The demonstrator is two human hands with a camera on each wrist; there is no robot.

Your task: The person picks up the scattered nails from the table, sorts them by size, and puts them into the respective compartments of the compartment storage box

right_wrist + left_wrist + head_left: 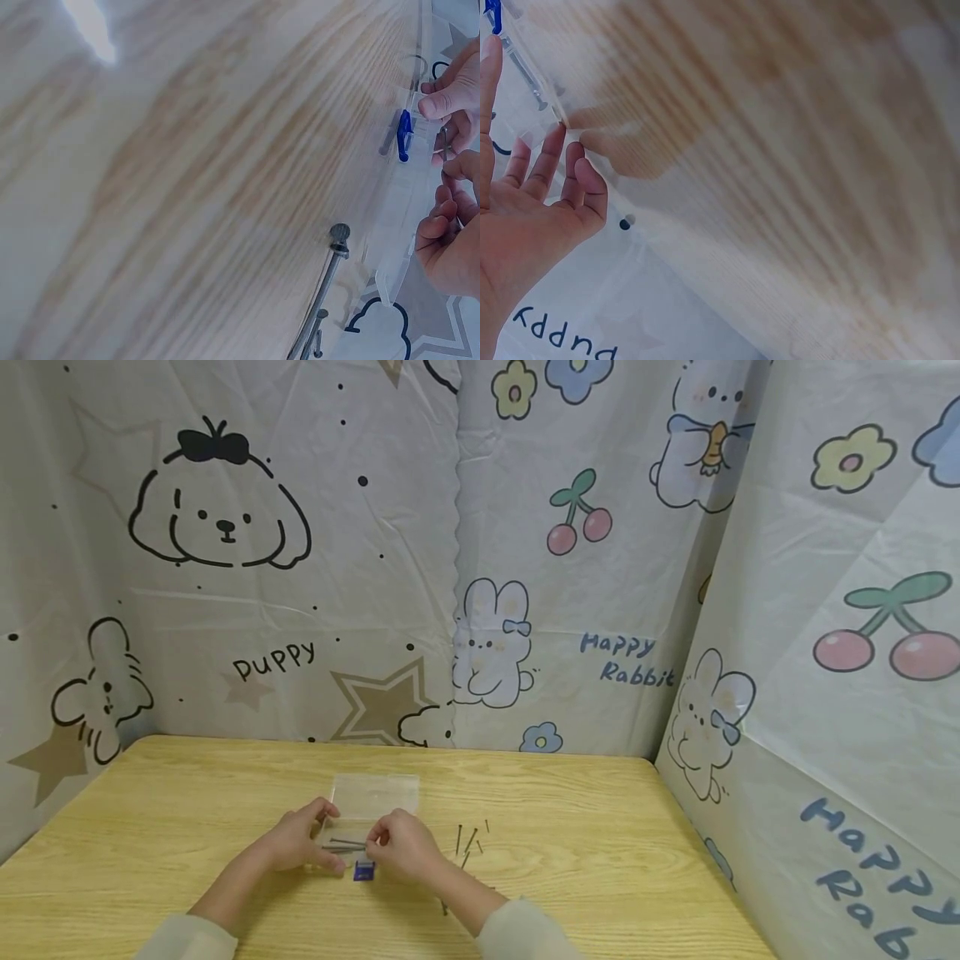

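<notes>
A clear plastic box (351, 857) with a blue latch (363, 871) lies on the table, its transparent lid (375, 795) folded back away from me. Several grey nails (341, 846) lie inside it. My left hand (300, 839) holds the box's left end, thumb at the near side by the latch and fingers at the far side. Over the right part of the box, my right hand (405, 847) pinches a thin metal nail (444, 139) between thumb and forefinger. In the right wrist view the left thumb (442, 103) rests at the box's rim near the blue latch.
Several loose nails (470, 839), long and short, are scattered on the wooden table (585, 860) right of the box; some lie partly behind my right forearm. A printed cloth (390, 568) hangs behind the table and along its right side.
</notes>
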